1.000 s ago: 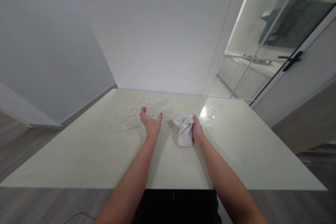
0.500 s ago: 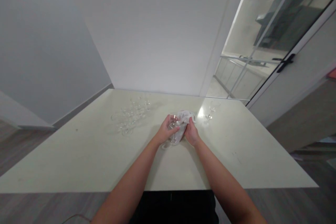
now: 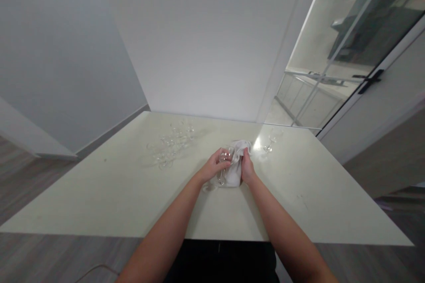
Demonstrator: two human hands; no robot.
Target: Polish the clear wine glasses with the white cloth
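Near the middle of the table, my left hand (image 3: pixel 215 166) is closed around the bowl of a clear stemmed glass (image 3: pixel 226 155). Its stem and foot point down toward the tabletop. Just to the right, my right hand (image 3: pixel 247 167) grips a white cloth (image 3: pixel 235 172), with the thumb on its upper edge. The cloth hangs beside the glass and touches its right side. A ring-shaped glass foot or its reflection shows faintly by my left wrist; which one I cannot tell.
Several clear stemmed glasses (image 3: pixel 171 143) stand in a group on the left of the white table (image 3: pixel 116 199). Another glass (image 3: pixel 269 145) is at the back right. A white wall (image 3: pixel 206 53) borders the far edge, with a glazed door (image 3: pixel 335 66) at right.
My right hand has drawn slightly to the right, and the cloth now hangs more spread out. More of the glass in my left hand shows. The camera view has shifted a little.
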